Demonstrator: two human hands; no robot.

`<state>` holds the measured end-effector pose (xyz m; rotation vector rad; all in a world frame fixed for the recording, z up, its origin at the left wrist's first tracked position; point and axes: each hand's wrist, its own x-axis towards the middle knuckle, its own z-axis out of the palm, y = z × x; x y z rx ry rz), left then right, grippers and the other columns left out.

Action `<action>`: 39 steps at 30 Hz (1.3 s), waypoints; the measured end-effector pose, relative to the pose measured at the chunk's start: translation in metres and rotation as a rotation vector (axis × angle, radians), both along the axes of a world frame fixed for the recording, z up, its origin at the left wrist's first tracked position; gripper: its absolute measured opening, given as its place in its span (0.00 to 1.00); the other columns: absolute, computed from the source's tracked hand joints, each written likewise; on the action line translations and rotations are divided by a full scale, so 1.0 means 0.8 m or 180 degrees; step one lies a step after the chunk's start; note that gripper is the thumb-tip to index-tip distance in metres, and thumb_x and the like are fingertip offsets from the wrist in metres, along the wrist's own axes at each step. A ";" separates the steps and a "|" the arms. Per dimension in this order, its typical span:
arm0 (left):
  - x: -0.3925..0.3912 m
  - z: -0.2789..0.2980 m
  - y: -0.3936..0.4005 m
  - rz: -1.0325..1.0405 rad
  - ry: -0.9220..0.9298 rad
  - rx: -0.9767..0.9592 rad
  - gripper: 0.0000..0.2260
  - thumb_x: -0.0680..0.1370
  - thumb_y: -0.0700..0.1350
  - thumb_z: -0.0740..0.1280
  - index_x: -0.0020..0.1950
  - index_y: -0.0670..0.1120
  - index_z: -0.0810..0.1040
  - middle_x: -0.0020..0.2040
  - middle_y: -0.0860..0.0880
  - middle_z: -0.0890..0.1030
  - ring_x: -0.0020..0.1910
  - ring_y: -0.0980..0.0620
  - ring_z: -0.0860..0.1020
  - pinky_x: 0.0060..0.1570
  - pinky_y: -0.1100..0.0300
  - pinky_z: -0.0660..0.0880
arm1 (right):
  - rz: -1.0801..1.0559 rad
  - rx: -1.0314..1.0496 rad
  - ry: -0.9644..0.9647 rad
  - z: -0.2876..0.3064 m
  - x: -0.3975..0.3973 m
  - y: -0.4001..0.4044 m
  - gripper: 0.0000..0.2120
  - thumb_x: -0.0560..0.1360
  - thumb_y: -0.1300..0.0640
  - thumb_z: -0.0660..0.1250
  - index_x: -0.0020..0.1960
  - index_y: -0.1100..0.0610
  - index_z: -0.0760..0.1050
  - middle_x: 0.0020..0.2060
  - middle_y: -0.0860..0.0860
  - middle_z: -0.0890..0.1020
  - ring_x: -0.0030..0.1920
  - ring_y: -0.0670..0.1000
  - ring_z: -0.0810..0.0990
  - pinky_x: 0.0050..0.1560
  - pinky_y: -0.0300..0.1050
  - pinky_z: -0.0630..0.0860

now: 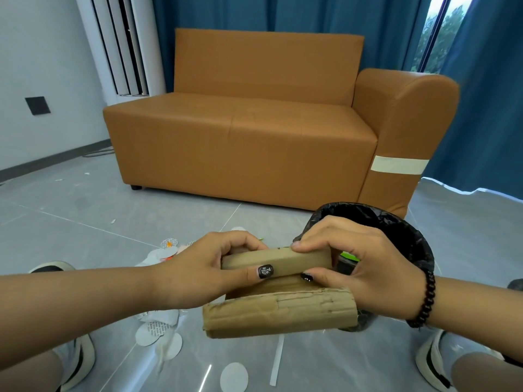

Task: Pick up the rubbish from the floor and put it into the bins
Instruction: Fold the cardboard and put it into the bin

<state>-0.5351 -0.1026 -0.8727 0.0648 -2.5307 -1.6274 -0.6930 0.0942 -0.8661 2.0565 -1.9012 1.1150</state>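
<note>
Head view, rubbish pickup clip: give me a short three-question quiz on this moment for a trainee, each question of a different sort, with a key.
1. True or false: both hands, left hand and right hand, grip the folded brown corrugated cardboard piece.
2. Which lies nearest the right hand? A) the round bin lined with a black plastic bag B) the tan leather sofa C) the dark wall plate
3. Fill in: the flat white paper discs lie on the grey tiled ____.

Key: 1 true; 2 A; 3 floor.
</note>
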 end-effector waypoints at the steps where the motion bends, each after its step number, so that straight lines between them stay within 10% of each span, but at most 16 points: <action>1: -0.002 0.001 0.001 0.0038 0.0052 -0.0006 0.10 0.73 0.46 0.73 0.53 0.47 0.80 0.48 0.50 0.83 0.45 0.56 0.81 0.44 0.64 0.77 | -0.0039 0.0002 -0.0015 0.000 0.002 -0.001 0.14 0.69 0.61 0.74 0.54 0.57 0.80 0.48 0.49 0.80 0.50 0.48 0.79 0.44 0.49 0.78; 6: -0.005 0.001 0.001 0.0229 0.0471 -0.0327 0.09 0.70 0.41 0.75 0.48 0.47 0.79 0.46 0.55 0.84 0.44 0.59 0.82 0.43 0.68 0.76 | -0.0219 0.0470 -0.0357 -0.003 0.000 -0.004 0.17 0.72 0.49 0.68 0.61 0.46 0.72 0.50 0.44 0.76 0.51 0.49 0.77 0.51 0.47 0.76; 11: -0.006 0.006 -0.001 0.0382 0.1094 -0.1499 0.11 0.69 0.48 0.72 0.48 0.56 0.75 0.49 0.63 0.81 0.45 0.62 0.80 0.44 0.71 0.73 | 0.0053 0.1563 -0.3223 -0.006 -0.009 -0.002 0.25 0.71 0.39 0.65 0.64 0.48 0.73 0.46 0.44 0.83 0.48 0.51 0.83 0.55 0.59 0.78; 15: -0.005 0.014 -0.008 0.0114 0.1770 -0.3098 0.10 0.74 0.50 0.66 0.54 0.52 0.73 0.49 0.55 0.80 0.43 0.53 0.80 0.35 0.58 0.77 | 0.0208 0.1401 -0.3547 -0.015 -0.009 -0.005 0.36 0.59 0.35 0.75 0.59 0.57 0.77 0.55 0.60 0.81 0.51 0.60 0.81 0.46 0.48 0.80; 18: -0.007 0.017 -0.011 -0.0024 0.1844 -0.3679 0.11 0.75 0.48 0.67 0.56 0.49 0.73 0.51 0.52 0.80 0.44 0.49 0.80 0.31 0.55 0.77 | 0.0104 0.1215 -0.3535 -0.017 -0.012 -0.008 0.35 0.57 0.39 0.78 0.58 0.58 0.78 0.55 0.62 0.81 0.54 0.64 0.80 0.52 0.59 0.79; 23: -0.009 0.014 -0.003 0.0247 0.1080 -0.2610 0.15 0.73 0.54 0.66 0.58 0.59 0.68 0.53 0.62 0.77 0.47 0.61 0.77 0.44 0.60 0.75 | -0.0027 0.0896 -0.3297 -0.007 -0.011 -0.005 0.24 0.66 0.48 0.75 0.57 0.58 0.79 0.53 0.61 0.82 0.54 0.66 0.80 0.54 0.67 0.76; 27: -0.013 0.009 -0.002 0.0181 0.0585 -0.1170 0.18 0.71 0.42 0.74 0.57 0.54 0.74 0.52 0.57 0.80 0.49 0.57 0.80 0.48 0.60 0.77 | -0.0077 0.0732 -0.2998 0.003 -0.007 -0.001 0.15 0.70 0.63 0.67 0.56 0.62 0.78 0.44 0.53 0.85 0.41 0.44 0.83 0.39 0.36 0.79; 39: -0.011 -0.004 -0.006 0.0044 -0.0497 0.0797 0.16 0.66 0.55 0.71 0.50 0.49 0.81 0.43 0.48 0.81 0.39 0.54 0.78 0.36 0.61 0.76 | 0.0168 0.0447 -0.2360 0.002 -0.010 -0.001 0.23 0.63 0.73 0.73 0.54 0.54 0.82 0.53 0.52 0.81 0.55 0.56 0.81 0.53 0.50 0.80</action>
